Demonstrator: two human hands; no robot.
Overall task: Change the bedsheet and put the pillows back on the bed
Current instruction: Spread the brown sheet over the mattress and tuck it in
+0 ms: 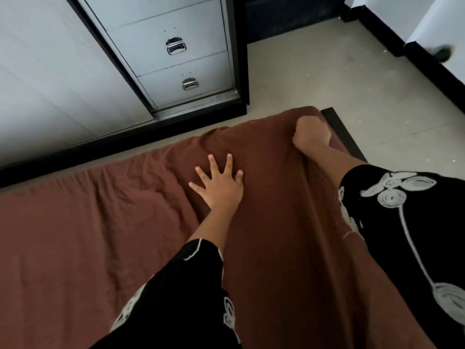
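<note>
A brown bedsheet covers the mattress and lies in wrinkles toward the far corner. My left hand presses flat on the sheet with its fingers spread, just below a raised fold. My right hand is at the bed's far right corner, its fingers curled into the sheet's edge and partly hidden by the cloth. No pillows are in view.
A grey metal drawer cabinet with a black frame stands beyond the bed. The dark bed frame juts out at the corner. Pale tiled floor spreads to the right, edged by black skirting along the wall.
</note>
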